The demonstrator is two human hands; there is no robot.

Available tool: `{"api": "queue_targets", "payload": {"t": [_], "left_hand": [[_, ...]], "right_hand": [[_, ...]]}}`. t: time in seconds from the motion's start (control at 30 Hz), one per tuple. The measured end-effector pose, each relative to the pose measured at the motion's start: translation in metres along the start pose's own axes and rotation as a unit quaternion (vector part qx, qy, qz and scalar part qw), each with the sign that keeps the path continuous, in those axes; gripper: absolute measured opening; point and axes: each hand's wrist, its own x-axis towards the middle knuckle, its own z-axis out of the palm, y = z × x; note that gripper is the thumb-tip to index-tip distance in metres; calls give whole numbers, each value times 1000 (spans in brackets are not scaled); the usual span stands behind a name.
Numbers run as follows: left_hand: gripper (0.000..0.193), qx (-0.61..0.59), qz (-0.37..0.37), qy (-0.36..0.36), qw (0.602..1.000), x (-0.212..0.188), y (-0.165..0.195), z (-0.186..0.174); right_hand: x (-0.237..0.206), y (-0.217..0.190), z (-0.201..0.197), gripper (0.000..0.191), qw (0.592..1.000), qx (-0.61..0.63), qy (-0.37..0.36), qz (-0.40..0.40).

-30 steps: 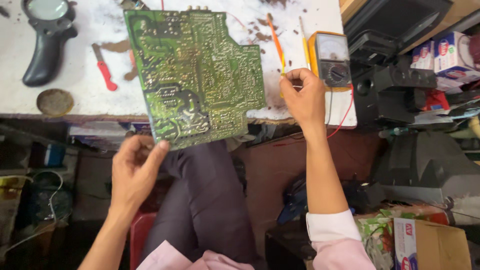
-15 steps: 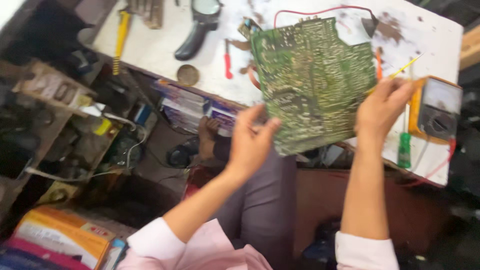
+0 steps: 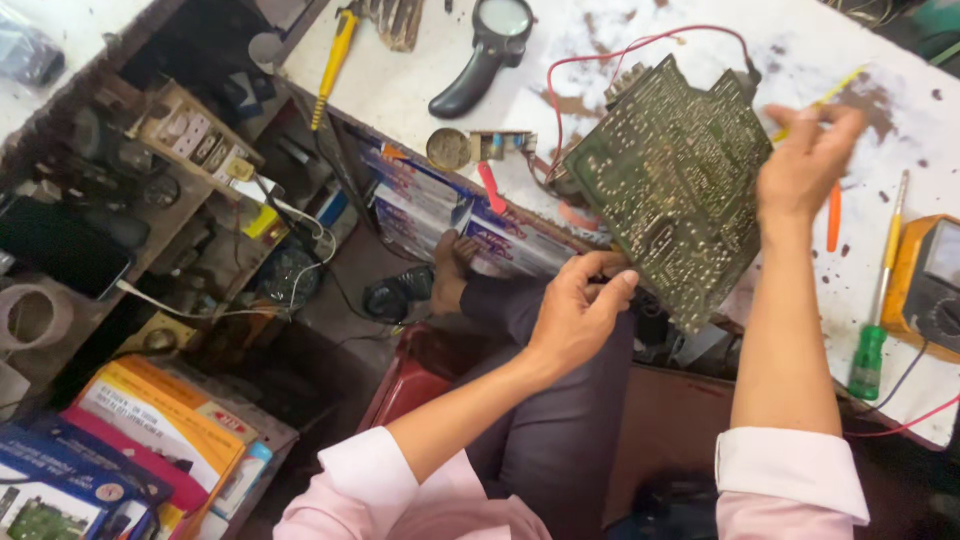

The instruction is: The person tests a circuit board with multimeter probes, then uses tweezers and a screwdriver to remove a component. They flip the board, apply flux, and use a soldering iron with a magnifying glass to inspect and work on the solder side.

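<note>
So I'm sitting here with my knees under the bench, pink sleeves rolled back, holding a green circuit board [image 3: 672,190] up over my lap with its solder side facing me. My left hand [image 3: 580,310] is gripping the lower corner, fingers [image 3: 607,290] curled and clamped on the edge nearest me. My right hand [image 3: 805,160] is holding the far upper edge, fingers closed on it, though that hand is coming out a bit blurry. The board is tilting diagonally, partly over the front edge of the white tabletop [image 3: 700,40], not lying flat on it.

Just beside my right forearm a green-handled screwdriver [image 3: 872,330] is lying on the tabletop, and the yellow multimeter [image 3: 925,285] is sitting right next to it at the edge of view. A red wire [image 3: 620,50] is looping up from behind the board. Further back a black-handled magnifier [image 3: 487,50] is resting on the tabletop, with a yellow-handled screwdriver [image 3: 335,60] off to its left.
</note>
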Motion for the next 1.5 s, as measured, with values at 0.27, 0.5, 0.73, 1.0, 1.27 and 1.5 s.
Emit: {"api": "queue_targets", "payload": {"t": [0.27,0.5,0.73,1.0,1.27,1.5], "left_hand": [[33,463,326,209,797,20,57,-122],[65,523,294,138,788,72,75,-173],[52,490,310,133,804,83,73,-182],[49,406,292,169,849,69,84,-198],[50,299,194,143,923,55,91,-205],[54,173,200,80,961,37,72,-209]], "right_hand": [[-86,-125,-41,14,984,169,30,50],[-197,-244,36,16,953,187,-176,159],[-171,-223,158,40,983,-98,-134,-73],[-160,-213,200,22,971,-201,-111,-62],[-128,-212,252,26,974,-201,-73,68],[-128,-213,214,25,988,-4,-125,92]]}}
